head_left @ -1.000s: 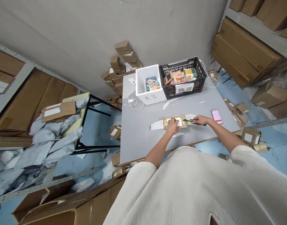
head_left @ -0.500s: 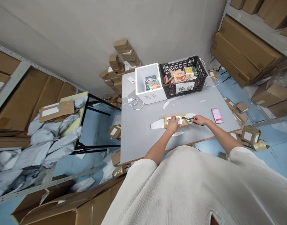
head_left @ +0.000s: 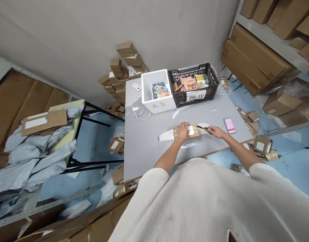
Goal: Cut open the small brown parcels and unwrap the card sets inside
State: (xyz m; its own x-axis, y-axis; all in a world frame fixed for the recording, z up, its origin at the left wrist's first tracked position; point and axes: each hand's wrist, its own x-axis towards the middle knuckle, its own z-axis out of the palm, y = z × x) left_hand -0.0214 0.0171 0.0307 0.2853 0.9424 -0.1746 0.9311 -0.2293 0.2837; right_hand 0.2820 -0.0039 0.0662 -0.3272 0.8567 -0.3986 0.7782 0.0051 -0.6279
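Note:
A small cardboard box (head_left: 195, 132) with shiny tape and a white label lies on the grey table (head_left: 146, 144). On its left half rests my left hand (head_left: 182, 130), fingers laid out over the top. My right hand (head_left: 215, 131) is closed around a black and yellow utility knife (head_left: 203, 128). The knife's tip points left, at the box's right end; whether it touches the cardboard I cannot tell. White paper (head_left: 166, 135) stretches out beside the box.
Behind the box stand a white foam bin (head_left: 159, 105) and a black crate (head_left: 211, 90), both holding books. A phone (head_left: 230, 125) lies to the right. Parcels fill a side table (head_left: 78, 117) at left; cartons (head_left: 262, 144) lie on the floor.
My left hand has shifted left on the box and uncovered more of the label. The knife has drawn slightly back to the right end. The view has turned a little.

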